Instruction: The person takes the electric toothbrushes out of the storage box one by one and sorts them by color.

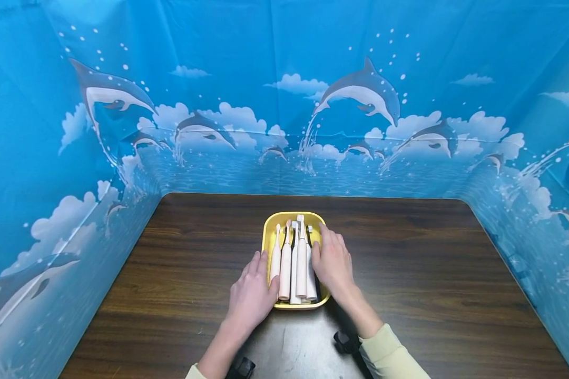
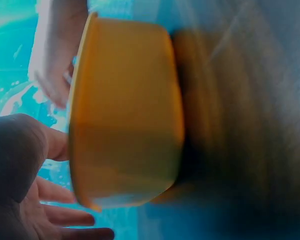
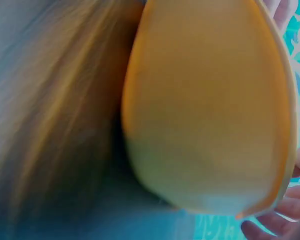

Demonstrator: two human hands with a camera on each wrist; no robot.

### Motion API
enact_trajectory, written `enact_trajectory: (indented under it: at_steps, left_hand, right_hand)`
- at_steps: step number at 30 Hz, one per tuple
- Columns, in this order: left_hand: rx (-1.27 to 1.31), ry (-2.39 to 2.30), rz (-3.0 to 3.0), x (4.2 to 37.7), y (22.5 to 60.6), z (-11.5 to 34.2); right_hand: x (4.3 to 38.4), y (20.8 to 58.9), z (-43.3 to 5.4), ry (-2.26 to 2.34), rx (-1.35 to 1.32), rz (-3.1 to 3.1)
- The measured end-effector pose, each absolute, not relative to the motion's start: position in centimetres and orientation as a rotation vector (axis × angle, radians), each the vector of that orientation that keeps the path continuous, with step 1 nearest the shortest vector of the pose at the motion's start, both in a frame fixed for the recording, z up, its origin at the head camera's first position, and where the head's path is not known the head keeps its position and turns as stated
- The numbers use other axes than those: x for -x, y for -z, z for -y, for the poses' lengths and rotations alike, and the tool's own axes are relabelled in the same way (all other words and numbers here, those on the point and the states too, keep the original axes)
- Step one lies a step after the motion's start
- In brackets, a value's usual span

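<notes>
Yellow bin (image 2: 127,112), long axis forward, toothbrushes (image 1: 301,268) inside, heads (image 1: 301,217) away

Left grip (image 1: 253,292) and right grip (image 1: 334,260) extend forward, thumbs (image 1: 273,288) inward.

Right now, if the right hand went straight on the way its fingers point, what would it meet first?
Probably the tub, near its far right corner: the right hand points along that rim. Depth is unclear; the fingers may already touch it.
</notes>
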State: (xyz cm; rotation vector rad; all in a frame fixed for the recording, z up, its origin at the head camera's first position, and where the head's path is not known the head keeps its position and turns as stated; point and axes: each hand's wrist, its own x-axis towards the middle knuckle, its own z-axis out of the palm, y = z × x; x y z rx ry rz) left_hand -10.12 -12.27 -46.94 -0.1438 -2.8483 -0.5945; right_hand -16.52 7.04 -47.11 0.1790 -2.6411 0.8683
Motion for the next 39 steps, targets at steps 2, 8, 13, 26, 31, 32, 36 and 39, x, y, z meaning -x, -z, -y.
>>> enact_trajectory:
  at_steps: [2, 8, 13, 26, 31, 32, 36, 39]
  left_hand:
    - [0.160, 0.579, 2.839, 10.1, 47.5, 12.1]
    - [0.182, 0.548, 2.846, 10.1, 48.5, 12.0]
    - [0.212, 0.572, 2.864, 10.2, 48.9, 12.1]
    - [0.209, 0.635, 2.859, 10.4, 49.3, 12.3]
    - [0.189, 0.637, 2.876, 10.5, 49.4, 12.3]
    - [0.182, 0.643, 2.880, 10.5, 49.4, 12.3]
    - [0.154, 0.664, 2.890, 10.6, 49.4, 12.3]
    - [0.144, 0.670, 2.902, 10.6, 49.4, 12.3]
  right_hand:
    - [16.7, 46.9, -6.5, -0.820, -0.206, 2.660]
    - [16.7, 46.7, -4.9, -0.557, -0.286, 2.698]
    - [16.3, 47.0, -3.7, -0.531, -0.266, 2.779]
    - [16.4, 46.6, -3.4, -0.570, -0.176, 2.942]
    - [16.4, 46.0, -3.5, -0.610, -0.138, 3.044]
    - [16.4, 45.9, -3.5, -0.614, -0.137, 3.063]
    - [16.2, 45.4, -3.5, -0.613, -0.145, 3.130]
    - [16.2, 45.2, -3.9, -0.603, -0.158, 3.148]
